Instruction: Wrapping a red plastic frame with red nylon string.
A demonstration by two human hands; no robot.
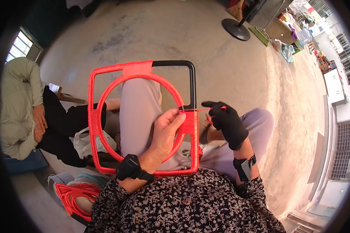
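Observation:
A square metal frame with a ring inside it (pixel 91 91) rests upright against my lap, mostly wrapped in red cord. Bare black tube (pixel 193 81) shows at its upper right corner. My left hand (pixel 164 134), ungloved, pinches the wrapped band (pixel 188 123) that joins ring and square on the right side, thumb on top. Just right of the frame, my right hand (pixel 227 123) in a black glove holds a red cord (pixel 203 110) that runs taut to the top of that band. Its index finger points out toward the frame; the other fingers are curled.
At left a seated person (pixel 23 105) rests both hands in their lap. A coil of red-wrapped rings or cord (pixel 77 200) lies at lower left, near a white plastic bag (pixel 91 143). A round black stand base (pixel 236 30) and a broom (pixel 236 9) stand far off.

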